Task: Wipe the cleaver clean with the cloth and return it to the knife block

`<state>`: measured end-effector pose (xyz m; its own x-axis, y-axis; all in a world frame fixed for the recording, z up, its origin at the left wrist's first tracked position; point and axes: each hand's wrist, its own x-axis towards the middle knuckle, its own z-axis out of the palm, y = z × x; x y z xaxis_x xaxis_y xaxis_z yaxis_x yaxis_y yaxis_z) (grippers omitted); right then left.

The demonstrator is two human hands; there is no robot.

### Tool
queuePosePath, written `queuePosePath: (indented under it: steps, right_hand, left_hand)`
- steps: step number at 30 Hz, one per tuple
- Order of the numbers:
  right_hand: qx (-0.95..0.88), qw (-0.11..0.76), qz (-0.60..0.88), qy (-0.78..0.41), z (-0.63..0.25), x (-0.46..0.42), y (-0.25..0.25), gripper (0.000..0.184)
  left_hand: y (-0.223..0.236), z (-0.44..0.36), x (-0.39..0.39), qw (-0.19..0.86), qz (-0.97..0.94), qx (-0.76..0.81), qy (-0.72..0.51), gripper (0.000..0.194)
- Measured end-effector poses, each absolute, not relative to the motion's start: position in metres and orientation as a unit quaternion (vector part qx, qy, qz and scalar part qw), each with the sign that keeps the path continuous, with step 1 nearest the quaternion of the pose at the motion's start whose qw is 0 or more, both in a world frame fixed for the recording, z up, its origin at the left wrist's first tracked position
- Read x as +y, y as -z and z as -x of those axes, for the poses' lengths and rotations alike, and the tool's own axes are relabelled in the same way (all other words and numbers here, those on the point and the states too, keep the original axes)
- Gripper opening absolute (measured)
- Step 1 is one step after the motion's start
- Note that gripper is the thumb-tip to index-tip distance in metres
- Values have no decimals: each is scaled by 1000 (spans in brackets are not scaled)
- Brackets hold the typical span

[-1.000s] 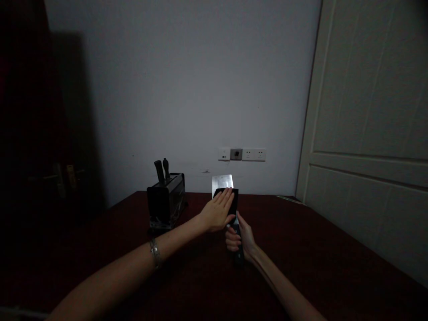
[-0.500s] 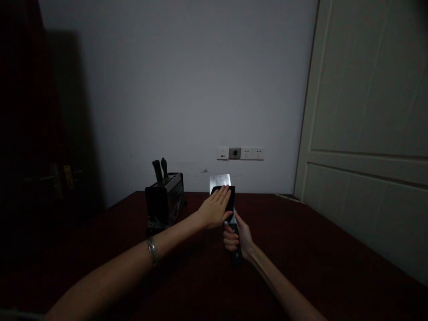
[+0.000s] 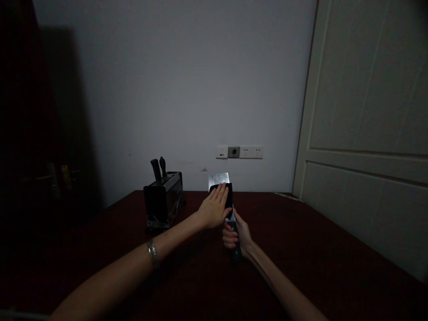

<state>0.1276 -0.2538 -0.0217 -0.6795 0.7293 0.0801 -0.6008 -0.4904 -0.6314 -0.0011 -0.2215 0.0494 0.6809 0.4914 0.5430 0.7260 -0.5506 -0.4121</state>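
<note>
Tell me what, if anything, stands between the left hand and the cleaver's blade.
A black cloth does: it covers part of the cleaver's blade, beneath the flat left hand, while the blade's far end is bare. Nothing visible separates the right hand from the handle it grips.

Left hand (image 3: 213,211) and black cloth (image 3: 229,197) slid slightly farther up cleaver blade (image 3: 219,179); less metal bare.
</note>
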Motion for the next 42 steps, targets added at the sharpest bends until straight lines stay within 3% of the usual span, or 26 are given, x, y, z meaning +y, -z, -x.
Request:
queuePosePath:
  steps: [8, 17, 25, 42]
  right_hand:
    - [-317, 371, 103, -867, -125, -256, 22, 68]
    - [-282, 412, 137, -856, -128, -258, 16, 71]
    - [-300, 390, 122, -862, -130, -256, 15, 69]
    - [-320, 387, 104, -859, -135, -253, 15, 67]
  left_hand:
    - [-78, 3, -195, 293, 829, -431, 200, 65]
    - [-43, -7, -237, 306, 861, -360, 188, 67]
    - [-54, 2, -237, 268, 892, -342, 125, 73]
    - [-55, 4, -222, 294, 892, -318, 133, 71]
